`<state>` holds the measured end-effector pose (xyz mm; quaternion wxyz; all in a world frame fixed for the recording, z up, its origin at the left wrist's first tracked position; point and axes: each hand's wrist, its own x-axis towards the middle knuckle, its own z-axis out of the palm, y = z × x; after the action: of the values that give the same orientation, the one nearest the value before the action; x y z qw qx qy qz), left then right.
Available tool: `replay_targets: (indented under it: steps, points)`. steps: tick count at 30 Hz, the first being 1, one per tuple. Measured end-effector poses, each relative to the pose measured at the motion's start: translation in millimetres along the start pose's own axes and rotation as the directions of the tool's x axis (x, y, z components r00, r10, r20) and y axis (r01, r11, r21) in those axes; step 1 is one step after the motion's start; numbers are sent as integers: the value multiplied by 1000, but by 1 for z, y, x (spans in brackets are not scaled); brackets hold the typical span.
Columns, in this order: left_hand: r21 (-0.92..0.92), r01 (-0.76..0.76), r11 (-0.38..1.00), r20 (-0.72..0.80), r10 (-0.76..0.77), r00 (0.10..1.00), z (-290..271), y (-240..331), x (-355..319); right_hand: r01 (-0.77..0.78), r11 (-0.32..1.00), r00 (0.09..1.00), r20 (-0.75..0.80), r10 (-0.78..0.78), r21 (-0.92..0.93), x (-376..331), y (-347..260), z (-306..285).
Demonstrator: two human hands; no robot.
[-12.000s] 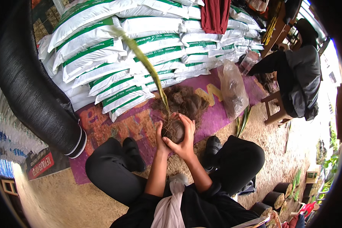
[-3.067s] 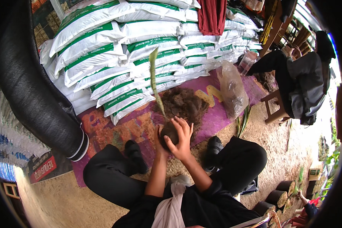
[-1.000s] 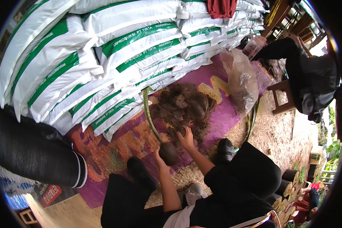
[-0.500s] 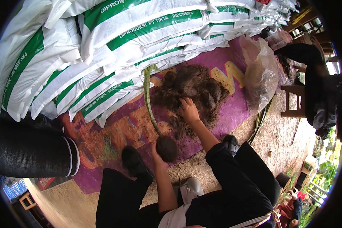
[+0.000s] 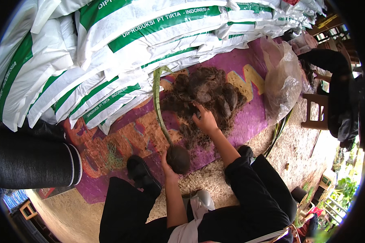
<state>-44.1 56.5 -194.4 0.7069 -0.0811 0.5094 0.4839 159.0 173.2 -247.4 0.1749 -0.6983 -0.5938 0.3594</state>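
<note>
My left hand (image 5: 168, 167) is wrapped round the side of a round, dark brown fibre-covered plant ball (image 5: 178, 158). A long green mottled leaf or stalk (image 5: 157, 95) rises from this ball and bends over at its far end. To the right, my right hand (image 5: 207, 120) reaches over the near edge of a heap of dark brown plant fibre (image 5: 209, 87). Its index finger and thumb are apart, with no clump visible between them. The other fingers are partly hidden. Loose strands hang from the heap's near side onto a purple printed sheet (image 5: 247, 119).
White-and-green sacks (image 5: 162, 28) are stacked along the far side. A clear plastic bag (image 5: 284, 81) stands right of the fibre, near a brown stool (image 5: 315, 111) and a seated person (image 5: 340, 81) in dark clothing. A black roll (image 5: 32, 162) lies at left. Green strands (image 5: 114, 157) lie on the sheet.
My right hand has drawn slightly back and right from the fibre heap, its index finger and thumb spreading. My left hand keeps hold of the plant ball. The view has shifted a little.
</note>
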Motion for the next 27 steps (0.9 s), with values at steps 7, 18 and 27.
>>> replay_targets:
  steps: [7,18,27]
  points:
    - [-13,25,1000,-56,-26,998,8,4,-2,59,997,996,-66,-57,40,-26,-2,9]
    - [63,13,998,-88,-8,996,5,7,-5,-121,840,897,-304,321,528,-30,-14,-3]
    - [-9,-103,995,173,103,980,46,-24,-45,-88,522,994,42,99,849,-134,-112,-114]
